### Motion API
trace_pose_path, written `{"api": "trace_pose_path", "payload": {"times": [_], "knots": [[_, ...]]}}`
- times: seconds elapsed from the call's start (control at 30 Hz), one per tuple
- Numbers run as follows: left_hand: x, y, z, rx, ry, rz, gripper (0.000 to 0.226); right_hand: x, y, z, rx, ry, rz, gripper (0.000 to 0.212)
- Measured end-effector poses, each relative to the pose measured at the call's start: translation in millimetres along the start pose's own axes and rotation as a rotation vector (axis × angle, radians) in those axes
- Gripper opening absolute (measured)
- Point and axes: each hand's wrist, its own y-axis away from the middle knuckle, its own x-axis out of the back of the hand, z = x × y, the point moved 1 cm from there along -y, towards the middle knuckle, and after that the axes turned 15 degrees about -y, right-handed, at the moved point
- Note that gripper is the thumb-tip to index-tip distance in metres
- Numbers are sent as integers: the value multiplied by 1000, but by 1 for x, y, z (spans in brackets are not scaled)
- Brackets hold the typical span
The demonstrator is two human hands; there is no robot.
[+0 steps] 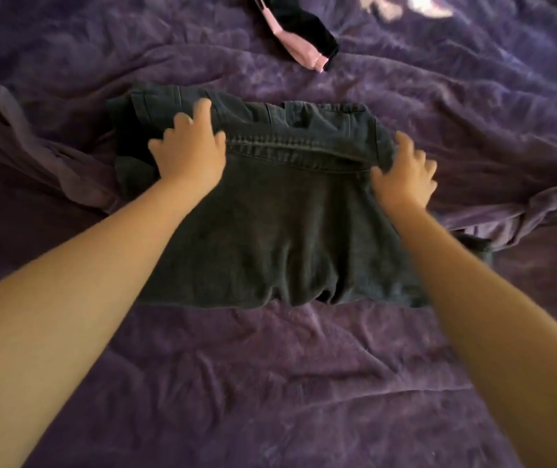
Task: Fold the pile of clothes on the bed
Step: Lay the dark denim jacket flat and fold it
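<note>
Dark grey jeans (270, 231) lie folded over on the purple bed cover (270, 366) in the middle of the head view. A hem edge runs across the top layer near the far end. My left hand (191, 152) rests on the jeans at the left end of that hem, fingers spread over the cloth. My right hand (405, 177) sits at the right end of the hem, fingers curled on the fabric edge. Whether either hand pinches the cloth or only presses it is unclear.
A black garment (304, 21) with a pink piece (300, 50) lies at the far edge of the bed. The purple cover is rumpled, with raised folds at the left (33, 157) and right (523, 211) of the jeans.
</note>
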Motion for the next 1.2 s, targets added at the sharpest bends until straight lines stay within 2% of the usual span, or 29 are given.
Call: {"api": "trace_pose_path", "payload": {"times": [0.03,0.07,0.13,0.17,0.23,0.27,0.33,0.4,0.47,0.53,0.6,0.67,0.73,0.77,0.8,0.87,0.9,0.97,1.0,1.13,1.2], "knots": [[-10,10,2,-28,-152,0,52,-14,11,3,23,156,57,55],[-21,24,3,-115,-222,38,56,-29,27,9,75,211,87,51],[-44,59,1,-377,-278,107,62,-55,61,26,179,213,37,50],[-56,69,-3,-471,-356,24,66,-65,69,37,169,246,-86,53],[-78,72,-14,-511,-456,-222,72,-76,67,55,91,317,-365,56],[-82,66,-15,-488,-464,-299,73,-76,58,59,60,311,-433,56],[-79,59,-15,-490,-420,-334,75,-69,47,53,48,275,-493,55],[-72,69,-19,-564,-339,-217,78,-54,54,51,133,270,-458,54],[-66,89,-35,-674,-298,-28,86,-34,73,62,361,275,-228,58],[-71,112,-60,-773,-330,49,96,-15,97,82,563,266,-15,58],[-85,132,-80,-872,-375,118,108,-11,119,113,720,342,-14,55],[-100,147,-89,-893,-447,132,118,-16,132,145,850,560,-146,72],[-108,150,-90,-798,-525,170,113,-21,129,159,718,719,-273,101],[-107,148,-89,-742,-553,200,102,-21,124,156,583,719,-260,103],[-104,145,-88,-697,-569,200,89,-21,117,153,483,685,-215,99],[-98,137,-86,-694,-595,191,72,-14,107,144,379,728,-296,84],[-93,136,-86,-708,-592,186,72,-10,106,140,390,754,-327,72],[-79,132,-87,-728,-577,117,87,0,107,138,500,736,-276,50],[-70,131,-88,-751,-565,83,91,8,111,136,559,723,-255,47],[-17,146,-96,-855,-473,78,94,63,142,123,709,637,-327,64],[14,168,-106,-917,-418,93,93,94,160,104,721,628,-381,68]]}}
